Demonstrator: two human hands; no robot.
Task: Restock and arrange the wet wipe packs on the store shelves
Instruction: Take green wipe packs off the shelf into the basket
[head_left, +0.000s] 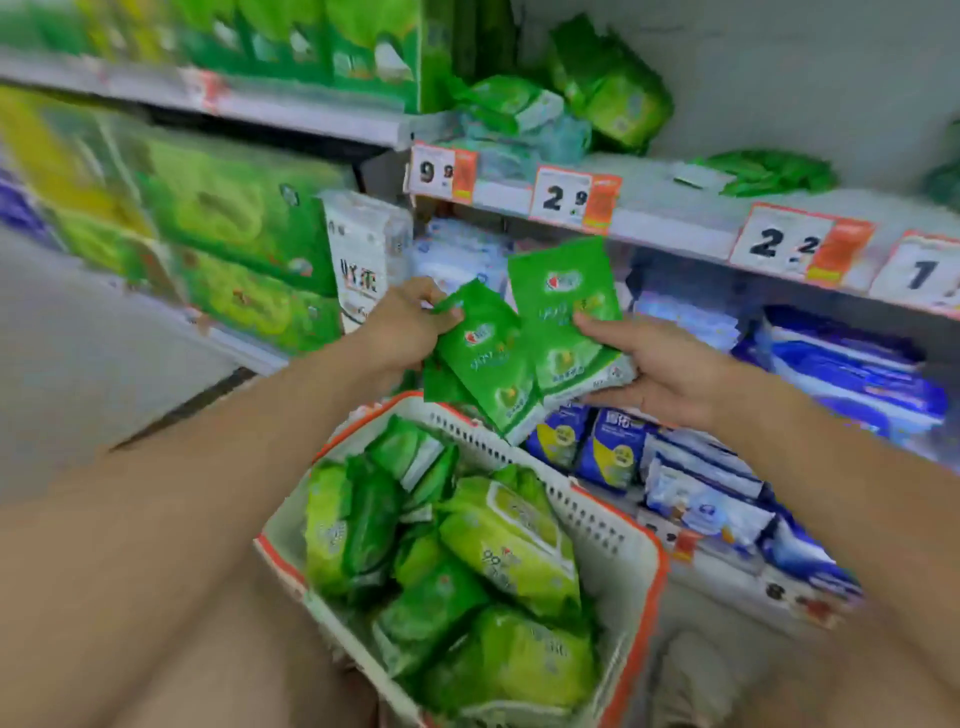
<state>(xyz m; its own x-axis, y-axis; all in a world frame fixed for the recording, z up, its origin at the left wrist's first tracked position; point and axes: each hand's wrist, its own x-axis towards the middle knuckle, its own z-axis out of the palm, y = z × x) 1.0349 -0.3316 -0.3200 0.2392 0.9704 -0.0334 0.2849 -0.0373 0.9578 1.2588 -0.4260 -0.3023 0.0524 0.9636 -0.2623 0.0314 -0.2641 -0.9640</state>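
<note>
Upper shelf (649, 208) with loose green wipe packs (769, 171), blue packs (852, 364) below

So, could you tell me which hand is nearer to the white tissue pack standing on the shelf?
Left. The left hand holds a green pack just right of the white tissue pack; the right hand grips other green packs farther right.
</note>
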